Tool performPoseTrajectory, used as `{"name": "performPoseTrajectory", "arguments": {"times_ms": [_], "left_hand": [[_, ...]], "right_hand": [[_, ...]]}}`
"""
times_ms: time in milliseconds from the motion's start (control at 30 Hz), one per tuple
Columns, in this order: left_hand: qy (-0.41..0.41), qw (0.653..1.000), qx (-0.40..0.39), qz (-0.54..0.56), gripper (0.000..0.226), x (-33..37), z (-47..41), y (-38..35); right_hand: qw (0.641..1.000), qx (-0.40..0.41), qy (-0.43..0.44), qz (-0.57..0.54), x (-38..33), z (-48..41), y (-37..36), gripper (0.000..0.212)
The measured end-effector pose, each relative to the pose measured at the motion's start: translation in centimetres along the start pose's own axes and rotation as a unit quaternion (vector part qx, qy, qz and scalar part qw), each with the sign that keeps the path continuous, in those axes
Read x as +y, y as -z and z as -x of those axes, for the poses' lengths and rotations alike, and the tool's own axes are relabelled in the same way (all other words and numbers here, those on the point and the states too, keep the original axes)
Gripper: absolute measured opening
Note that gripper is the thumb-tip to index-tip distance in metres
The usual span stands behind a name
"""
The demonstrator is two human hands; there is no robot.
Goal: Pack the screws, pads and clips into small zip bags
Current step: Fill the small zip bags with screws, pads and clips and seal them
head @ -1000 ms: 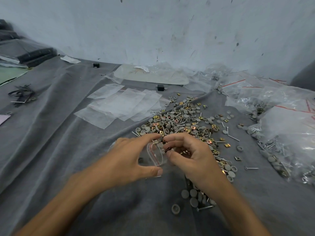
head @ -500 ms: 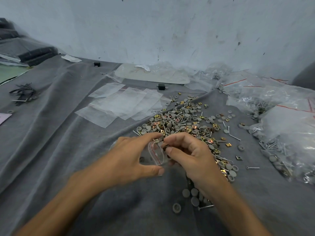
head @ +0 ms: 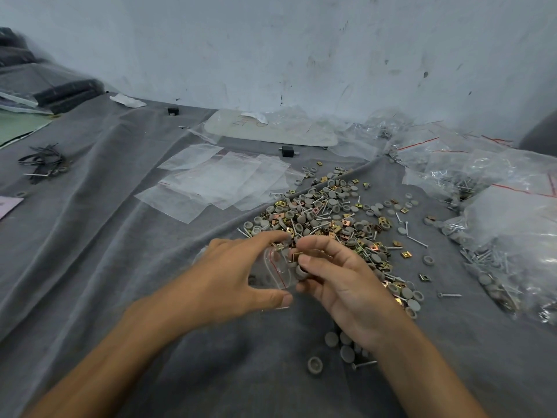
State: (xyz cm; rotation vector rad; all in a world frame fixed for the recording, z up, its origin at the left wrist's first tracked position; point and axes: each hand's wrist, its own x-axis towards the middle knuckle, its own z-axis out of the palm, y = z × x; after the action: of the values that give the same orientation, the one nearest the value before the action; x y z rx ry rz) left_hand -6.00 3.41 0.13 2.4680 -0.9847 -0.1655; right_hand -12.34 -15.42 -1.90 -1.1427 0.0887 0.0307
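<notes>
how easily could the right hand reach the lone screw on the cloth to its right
Probably yes: only low loose parts and cloth lie between the right hand and the lone screw. But it holds pads at the zip bag, so it should empty first.

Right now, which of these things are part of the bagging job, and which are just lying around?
In the job: left hand holding the small zip bag; right hand pinching a grey pad; pile of screws, pads and clips; empty zip bags.
Lying about: black wire bundle; small black block; white scrap; green sheet.
</notes>
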Motion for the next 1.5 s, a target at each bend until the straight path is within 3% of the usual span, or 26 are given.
{"name": "performPoseTrajectory", "arguments": {"times_ms": [200,533,567,633,700,933,1400,1500], "left_hand": [[0.003,1.000,-0.011,-0.002,0.091,0.0,-0.1,-0.1],[0.008,1.000,-0.017,0.002,0.090,-0.2,-0.1,-0.1],[0.010,1.000,-0.017,0.010,0.090,-0.3,-0.1,-0.1],[0.012,0.999,-0.016,0.028,0.090,-0.5,-0.1,0.2],[0.013,0.999,-0.004,0.043,0.090,-0.7,-0.1,0.5],[0.026,0.998,-0.003,0.060,0.093,-1.1,0.0,0.5],[0.030,0.998,-0.015,0.052,0.091,-0.9,0.1,0.6],[0.026,0.999,-0.013,0.045,0.089,-0.7,0.0,0.5]], "right_hand": [[0.997,-0.018,0.030,0.066,0.1,0.4,-0.1,0.017],[0.988,0.060,0.063,0.124,-0.3,0.4,0.7,0.014],[0.977,0.086,0.077,0.180,-0.6,0.3,1.1,0.017],[0.919,0.143,0.118,0.347,-1.0,0.0,2.2,0.022],[0.869,0.165,0.140,0.445,-1.3,-0.2,3.0,0.022],[0.813,0.172,0.163,0.532,-1.2,-0.4,3.8,0.024],[0.830,0.189,0.186,0.491,-1.3,-0.3,3.5,0.019],[0.884,0.134,0.201,0.401,-1.1,-0.1,2.5,0.019]]}}
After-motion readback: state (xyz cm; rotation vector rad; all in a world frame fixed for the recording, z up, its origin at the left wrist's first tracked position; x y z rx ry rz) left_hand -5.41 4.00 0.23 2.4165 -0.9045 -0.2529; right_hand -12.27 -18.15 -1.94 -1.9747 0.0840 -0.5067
